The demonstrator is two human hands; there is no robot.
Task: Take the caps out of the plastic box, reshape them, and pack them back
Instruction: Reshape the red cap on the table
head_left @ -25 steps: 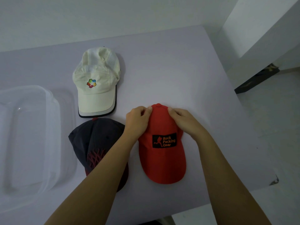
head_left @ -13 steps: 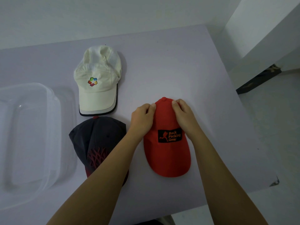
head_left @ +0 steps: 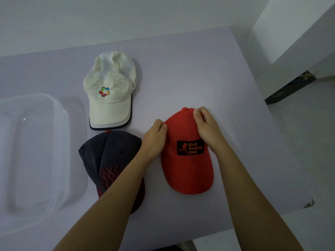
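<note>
Red cap [head_left: 187,171] lies flat on the table [head_left: 199,69] at centre right of the frame, brim toward the lower edge. Left hand [head_left: 155,137] pinches the crown's left edge; right hand [head_left: 206,127] pinches its upper right edge. Plastic box [head_left: 36,160] sits at far left, with the white cap [head_left: 110,105] and dark cap [head_left: 108,151] between box and red cap.
</note>
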